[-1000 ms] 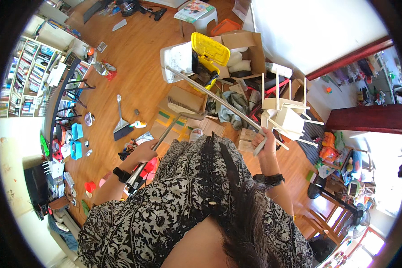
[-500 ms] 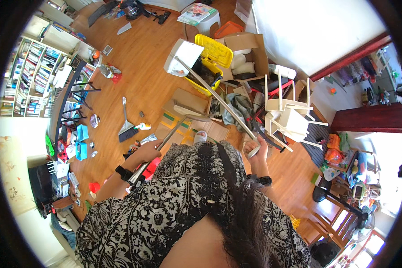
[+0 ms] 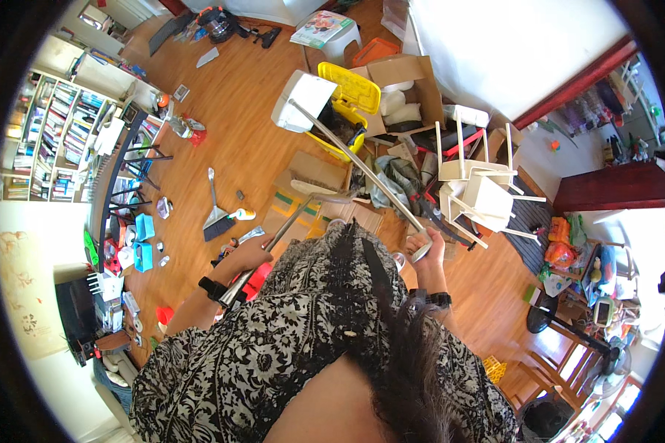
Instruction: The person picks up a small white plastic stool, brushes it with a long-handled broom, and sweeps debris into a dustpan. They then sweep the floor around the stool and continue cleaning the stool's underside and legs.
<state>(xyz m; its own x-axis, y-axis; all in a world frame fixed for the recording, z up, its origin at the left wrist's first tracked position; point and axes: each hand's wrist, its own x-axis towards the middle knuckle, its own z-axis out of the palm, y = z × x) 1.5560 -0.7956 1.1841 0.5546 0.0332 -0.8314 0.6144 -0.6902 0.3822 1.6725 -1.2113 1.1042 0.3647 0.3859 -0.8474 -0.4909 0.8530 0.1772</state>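
My left hand is wrapped round a thin metal pole, which slants away from beside my dress. A flat grey-brown head shows at the pole's far end, over flattened cardboard; its kind is unclear. My right hand closes round the near end of a longer metal pole, the handle of a white dustpan. That pan is at the far end, beside a yellow bin with its lid up. Dark contents show inside the bin.
A grey broom lies on the wooden floor near a white bottle. An open cardboard box stands behind the bin. White stools are piled at right. Blue baskets and a bookshelf are at left.
The view has turned slightly, so things at the left appear a little further right and lower. Both hands keep their hold on the poles, and the dustpan stays beside the bin.
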